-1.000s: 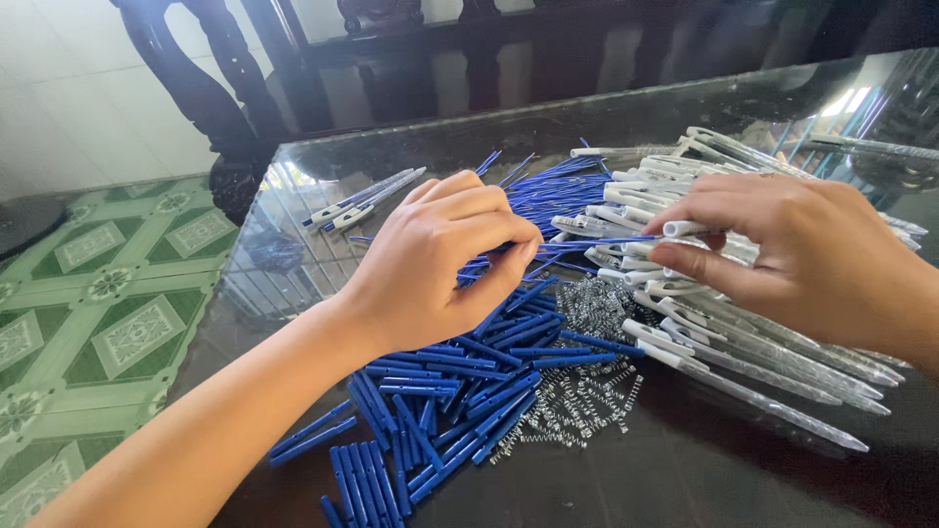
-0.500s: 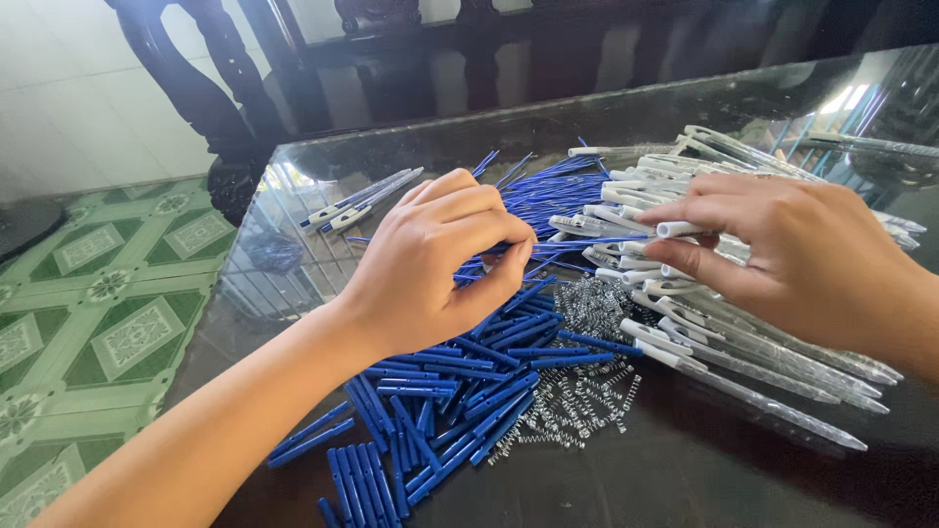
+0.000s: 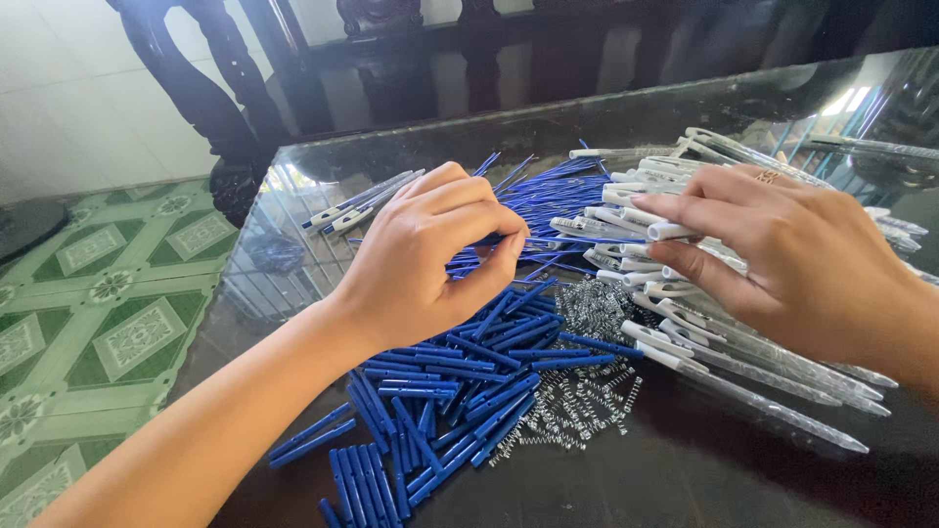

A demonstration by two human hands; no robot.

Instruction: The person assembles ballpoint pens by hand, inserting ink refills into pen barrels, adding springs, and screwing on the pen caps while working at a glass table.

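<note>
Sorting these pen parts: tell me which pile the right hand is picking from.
The pile of clear-and-white pen barrels under the right hand; its fingers touch one, unlike the blue pieces or small springs.

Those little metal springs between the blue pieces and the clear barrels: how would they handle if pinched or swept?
The springs look like thin wire coils, so probably very light and squashy under a pinch. They lie tangled in a loose heap, so lifting one would likely drag neighbours along. On the glossy dark table a sweep would probably scatter or roll them.

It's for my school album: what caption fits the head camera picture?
Two hands, left and right, sort blue rods, springs and clear pen barrels on a glass table.
</note>
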